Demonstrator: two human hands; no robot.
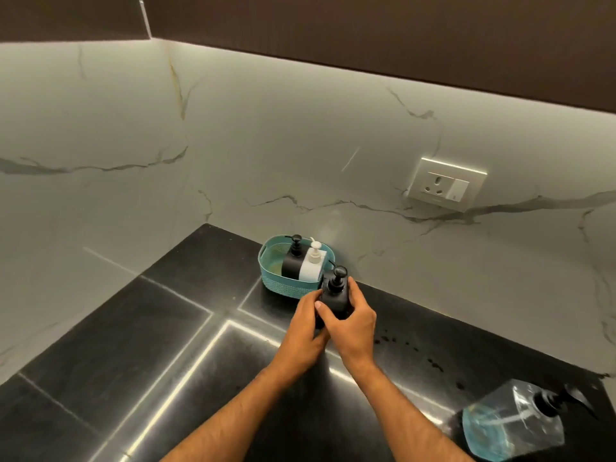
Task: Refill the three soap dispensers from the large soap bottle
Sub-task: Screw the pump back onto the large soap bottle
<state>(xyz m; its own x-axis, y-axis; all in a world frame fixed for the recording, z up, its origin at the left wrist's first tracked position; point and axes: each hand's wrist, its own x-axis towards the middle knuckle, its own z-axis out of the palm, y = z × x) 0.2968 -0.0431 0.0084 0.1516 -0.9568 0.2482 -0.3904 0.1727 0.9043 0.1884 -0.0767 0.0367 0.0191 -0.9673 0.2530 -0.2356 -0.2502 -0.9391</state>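
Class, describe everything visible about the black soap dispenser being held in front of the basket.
The black soap dispenser is a dark, squarish bottle, apparently matte plastic, with a black pump head on top. It stands upright on the dark countertop, just in front of the teal basket. The left hand and right hand grip its body from either side, hiding its lower part. Its fill level cannot be seen.

Wall socket [445,185] on marble backsplash [300,145]; dark droplets [433,363] on black countertop [100,361].
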